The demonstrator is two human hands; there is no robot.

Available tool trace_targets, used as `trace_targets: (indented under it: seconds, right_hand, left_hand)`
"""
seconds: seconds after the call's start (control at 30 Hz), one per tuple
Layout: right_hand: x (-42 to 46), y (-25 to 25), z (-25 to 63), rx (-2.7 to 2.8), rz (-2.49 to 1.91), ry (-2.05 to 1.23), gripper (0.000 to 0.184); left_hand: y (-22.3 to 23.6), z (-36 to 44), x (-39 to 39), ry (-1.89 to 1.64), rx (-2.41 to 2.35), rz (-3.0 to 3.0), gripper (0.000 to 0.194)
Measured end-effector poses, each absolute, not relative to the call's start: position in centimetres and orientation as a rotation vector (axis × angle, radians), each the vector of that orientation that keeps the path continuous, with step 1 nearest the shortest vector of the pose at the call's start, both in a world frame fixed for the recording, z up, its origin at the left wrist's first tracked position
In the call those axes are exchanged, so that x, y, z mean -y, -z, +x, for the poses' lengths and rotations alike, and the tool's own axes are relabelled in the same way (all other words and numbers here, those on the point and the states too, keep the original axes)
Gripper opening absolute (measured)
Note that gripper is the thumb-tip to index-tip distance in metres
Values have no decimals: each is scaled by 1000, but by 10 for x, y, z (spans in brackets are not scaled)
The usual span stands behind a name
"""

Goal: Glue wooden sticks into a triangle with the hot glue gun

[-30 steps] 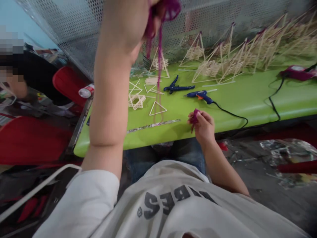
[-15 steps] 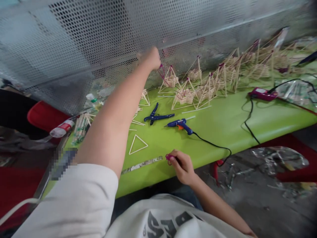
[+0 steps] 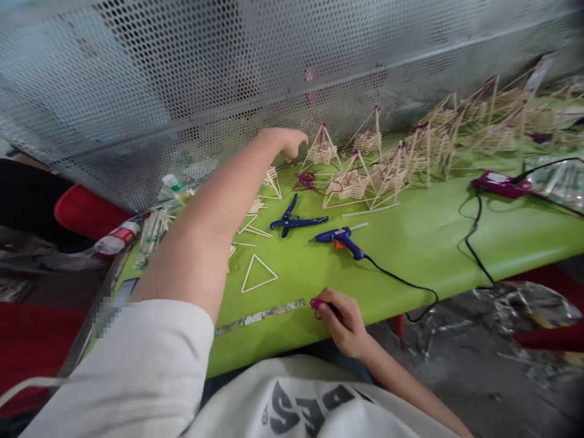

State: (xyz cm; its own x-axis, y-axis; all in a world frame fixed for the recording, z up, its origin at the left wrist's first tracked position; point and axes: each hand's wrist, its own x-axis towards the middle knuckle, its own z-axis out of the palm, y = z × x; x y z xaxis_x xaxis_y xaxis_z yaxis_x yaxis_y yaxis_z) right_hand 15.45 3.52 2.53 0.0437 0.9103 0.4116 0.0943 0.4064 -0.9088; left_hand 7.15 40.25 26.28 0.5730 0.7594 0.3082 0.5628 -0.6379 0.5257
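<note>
My left hand (image 3: 294, 143) hangs over the back of the table with its fingers loosely parted and nothing in them. Below it lies a loose tangle of purple string (image 3: 306, 180), beside the small stick pyramids (image 3: 322, 149). Near the front edge, my right hand (image 3: 344, 322) pinches a small wound bundle of purple string (image 3: 317, 305) between thumb and forefinger. A triangle of thin sticks (image 3: 259, 283) and a metallic strip scale (image 3: 260, 317) lie to the left of that hand.
A blue glue gun (image 3: 340, 237) with a black cord and blue cutters (image 3: 294, 222) lie mid-table. Several stick models (image 3: 401, 167) line the back right, near a purple power box (image 3: 502, 184). Bottles (image 3: 117, 237) and bundled sticks (image 3: 154, 236) stand left. Perforated metal (image 3: 205, 79) rises behind.
My left hand has let go of the purple string, which now lies on the table, and has come down a little. My right hand still holds its purple bundle. The view has shifted slightly.
</note>
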Motion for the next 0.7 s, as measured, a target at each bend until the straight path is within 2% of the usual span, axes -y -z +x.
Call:
trace_targets:
  seconds: [0.13,0.2,0.27,0.3,0.37,0.53,0.6,0.7]
  right_hand:
    - [-39,-32,155,1329,-1024,-803,34]
    - [-48,-39,157,1308,-1041,-828,38]
    - [-64,-52,158,1297,-1044,-867,41]
    - [-75,-61,158,1290,-1039,-880,43]
    - [-100,-81,152,1305,-1005,-927,45]
    - [-160,-128,103,1454,-882,-1061,41]
    - [-173,-138,80,1510,-851,-1091,43]
    - [-183,-141,61,1572,-836,-1101,47]
  left_hand:
    - [-279,46,-389,-427,-1080,2665,42]
    - [-269,17,-356,-585,-943,2707,41]
    - [-247,-21,-307,-713,-797,2603,23]
    - [-233,-40,-281,-723,-752,2497,22]
    - [-204,-76,-232,-769,-745,2246,27]
    - [-145,-124,-179,-1082,-691,1621,70]
    - [-132,-133,-181,-1212,-725,1512,70]
    - [-122,-146,-188,-1295,-786,1477,60]
